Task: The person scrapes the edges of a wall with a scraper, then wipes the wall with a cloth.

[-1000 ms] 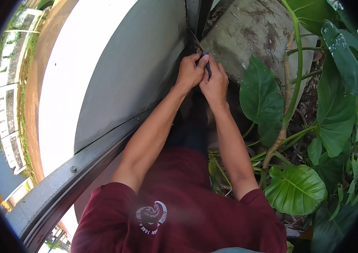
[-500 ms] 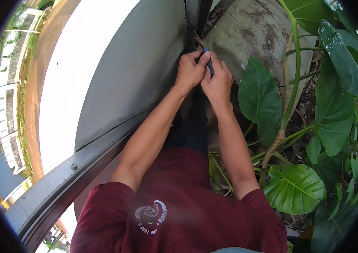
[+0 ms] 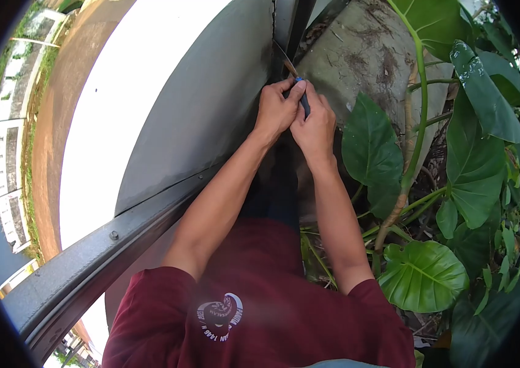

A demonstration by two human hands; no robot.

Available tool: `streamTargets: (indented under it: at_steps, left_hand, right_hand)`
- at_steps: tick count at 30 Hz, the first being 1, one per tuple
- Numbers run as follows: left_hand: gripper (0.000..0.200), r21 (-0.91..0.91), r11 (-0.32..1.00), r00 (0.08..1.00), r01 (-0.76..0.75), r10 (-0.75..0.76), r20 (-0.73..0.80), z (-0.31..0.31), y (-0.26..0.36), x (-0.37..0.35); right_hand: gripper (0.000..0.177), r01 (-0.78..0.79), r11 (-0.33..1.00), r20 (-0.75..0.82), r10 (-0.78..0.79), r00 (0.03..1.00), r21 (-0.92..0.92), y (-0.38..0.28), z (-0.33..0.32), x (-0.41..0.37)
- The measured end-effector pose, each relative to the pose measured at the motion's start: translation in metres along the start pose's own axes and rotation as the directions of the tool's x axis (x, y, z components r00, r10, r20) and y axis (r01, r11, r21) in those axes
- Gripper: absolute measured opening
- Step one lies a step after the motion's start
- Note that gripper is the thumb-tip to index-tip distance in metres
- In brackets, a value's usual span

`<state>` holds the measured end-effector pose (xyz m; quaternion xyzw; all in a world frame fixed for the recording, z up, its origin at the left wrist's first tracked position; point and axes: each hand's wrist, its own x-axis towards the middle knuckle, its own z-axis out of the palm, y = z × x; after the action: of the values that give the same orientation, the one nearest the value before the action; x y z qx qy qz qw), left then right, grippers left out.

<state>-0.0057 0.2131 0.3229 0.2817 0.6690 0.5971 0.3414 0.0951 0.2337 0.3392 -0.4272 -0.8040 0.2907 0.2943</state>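
Note:
Both my hands are together at the upper middle of the head view, closed around a small scraper (image 3: 290,66). Its handle is dark blue, and its thin metal blade has a rust-brown patch. My left hand (image 3: 277,109) grips the front of the handle near the blade, thumb on top. Lower on the same handle, my right hand (image 3: 314,126) has its fingers wrapped round it. The blade points up and left into the corner where the grey panel (image 3: 204,98) meets a dark metal post (image 3: 297,27). Whether the tip touches the seam is hard to tell.
A metal rail with a bolt (image 3: 114,235) runs along the panel's lower edge on my left. To my right are large green leaves (image 3: 373,144), thick stems (image 3: 422,110) and a stained concrete slab (image 3: 364,55). A wall (image 3: 8,153) stands beyond the panel.
The view has shifted slightly, so the panel, rail and plants sit a little differently. My hands and the scraper appear slightly lower, with the same two-handed grip at the corner.

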Motion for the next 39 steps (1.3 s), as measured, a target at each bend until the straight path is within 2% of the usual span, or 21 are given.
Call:
streamTargets:
  at_steps: [2, 5, 8, 11, 14, 15, 18, 21, 24, 25, 26, 28, 30, 35, 38, 39]
  left_hand:
    - [0.038, 0.027, 0.999, 0.999, -0.038, 0.038, -0.002, 0.002, 0.000, -0.001]
    - [0.039, 0.021, 0.999, 0.999, -0.026, 0.026, 0.023, 0.000, 0.009, -0.008]
    - [0.039, 0.020, 1.000, 1.000, 0.001, -0.002, 0.024, 0.000, 0.008, -0.008]
    - [0.038, -0.051, 0.999, 1.000, -0.005, 0.006, 0.021, 0.002, 0.005, -0.007]
    - [0.038, -0.016, 1.000, 0.998, -0.024, 0.025, 0.049, -0.001, 0.016, -0.009]
    - [0.039, -0.007, 0.999, 0.998, 0.031, -0.031, 0.052, 0.000, 0.021, -0.009]
    - [0.041, -0.009, 1.000, 0.999, 0.025, -0.025, 0.035, 0.004, 0.025, -0.015]
    - [0.046, 0.035, 0.983, 0.977, -0.180, 0.183, -0.108, 0.008, 0.022, -0.012]
    - [0.049, -0.064, 0.998, 0.999, -0.004, 0.002, -0.034, 0.002, 0.041, -0.005]
    - [0.052, -0.053, 0.999, 1.000, 0.009, -0.009, 0.006, 0.001, 0.047, -0.011]
    - [0.053, 0.010, 0.986, 0.983, -0.169, 0.169, -0.070, 0.004, 0.036, -0.012]
    - [0.055, 0.018, 0.988, 0.985, -0.153, 0.154, -0.074, 0.003, 0.048, -0.012]
    - [0.055, -0.056, 0.998, 1.000, 0.015, -0.015, 0.014, -0.004, 0.062, -0.005]
    - [0.053, -0.044, 0.988, 0.989, -0.148, 0.148, -0.021, 0.002, 0.057, -0.019]
    - [0.051, -0.108, 0.994, 1.000, -0.005, 0.005, -0.006, -0.003, 0.070, -0.007]
    - [0.050, -0.138, 0.990, 0.999, -0.033, 0.031, -0.013, -0.003, 0.073, -0.008]
  right_hand:
    - [0.047, 0.033, 0.999, -0.056, -0.031, 0.998, 0.023, 0.002, 0.000, 0.002]
    - [0.052, -0.017, 1.000, 0.014, 0.017, 1.000, 0.006, -0.005, -0.008, -0.003]
    - [0.052, -0.019, 0.999, 0.018, 0.020, 1.000, -0.036, -0.006, -0.006, 0.007]
    - [0.052, 0.009, 1.000, 0.004, -0.009, 1.000, -0.011, -0.011, -0.016, 0.001]
    - [0.052, 0.030, 0.999, -0.047, -0.031, 0.998, -0.018, -0.009, -0.011, 0.001]
    - [0.051, 0.031, 0.999, -0.033, -0.032, 0.999, -0.017, -0.007, -0.014, -0.002]
    - [0.050, 0.057, 0.998, -0.049, -0.057, 0.997, 0.004, -0.005, -0.022, 0.003]
    - [0.048, 0.091, 0.995, -0.075, -0.088, 0.993, 0.035, -0.018, -0.028, 0.007]
    - [0.046, 0.093, 0.995, -0.068, -0.091, 0.994, 0.025, -0.027, -0.036, 0.014]
    - [0.046, 0.100, 0.994, -0.083, -0.096, 0.992, 0.034, -0.031, -0.040, 0.011]
    - [0.045, 0.104, 0.994, -0.093, -0.100, 0.991, 0.045, -0.034, -0.041, 0.011]
    - [0.045, 0.100, 0.995, -0.083, -0.098, 0.992, 0.019, -0.040, -0.038, 0.020]
    - [0.045, 0.086, 0.996, -0.060, -0.086, 0.995, -0.005, -0.042, -0.042, 0.015]
    - [0.045, 0.086, 0.996, -0.085, -0.087, 0.993, -0.012, -0.052, -0.053, 0.013]
    - [0.045, 0.073, 0.997, -0.049, -0.074, 0.996, -0.026, -0.053, -0.053, 0.019]
    - [0.044, 0.079, 0.997, -0.043, -0.080, 0.996, -0.027, -0.054, -0.053, 0.026]
